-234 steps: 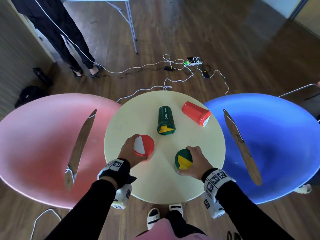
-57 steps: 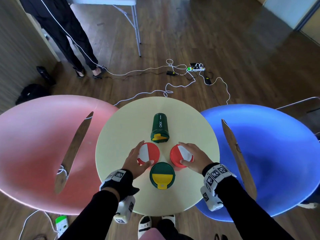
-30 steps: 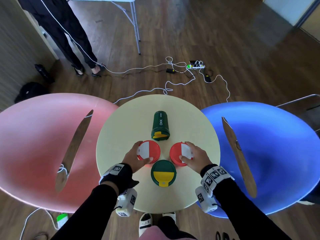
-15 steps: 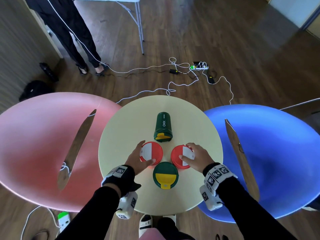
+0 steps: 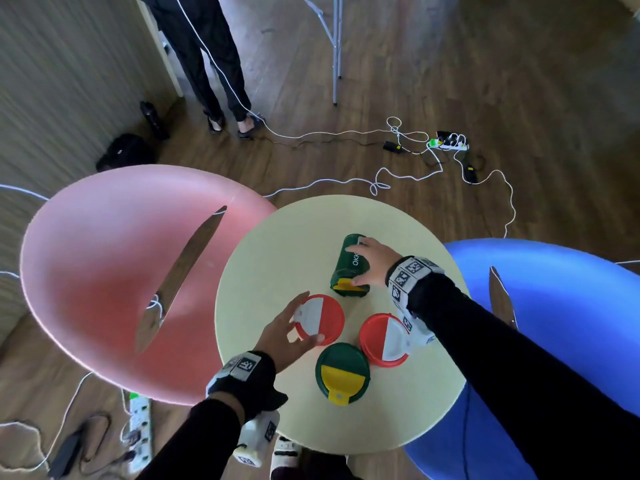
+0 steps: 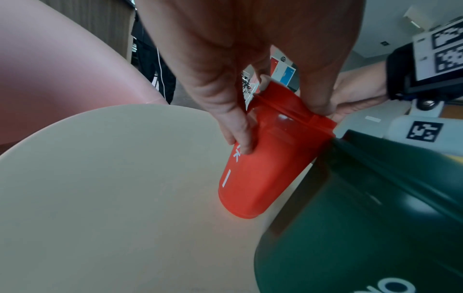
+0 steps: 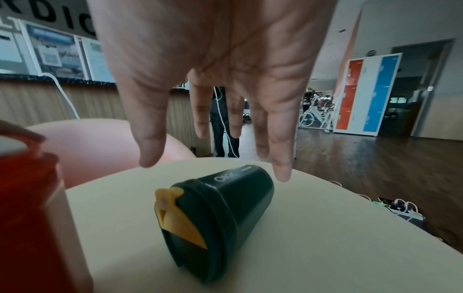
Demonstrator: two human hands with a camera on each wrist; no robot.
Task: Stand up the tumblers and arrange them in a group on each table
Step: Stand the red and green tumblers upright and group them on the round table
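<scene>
From the head camera, the right hand (image 5: 372, 266) has left the red tumbler (image 5: 383, 339) it was steadying half a second ago and now reaches over the lying green tumbler (image 5: 350, 268) near the middle of the yellow tabletop (image 5: 277, 258); three tumblers stand grouped toward the near edge. The left wrist view shows the left hand (image 6: 250, 69) pinching the rim and side of its red tumbler (image 6: 260, 164), upright beside the standing green tumbler (image 6: 363, 218). The right wrist view shows fingers (image 7: 280, 138) spread and straight above the green one, apparently not yet gripping: the last tumbler looks next.

Bare tabletop (image 5: 277, 258) left of lying tumbler (image 5: 349, 268)
</scene>
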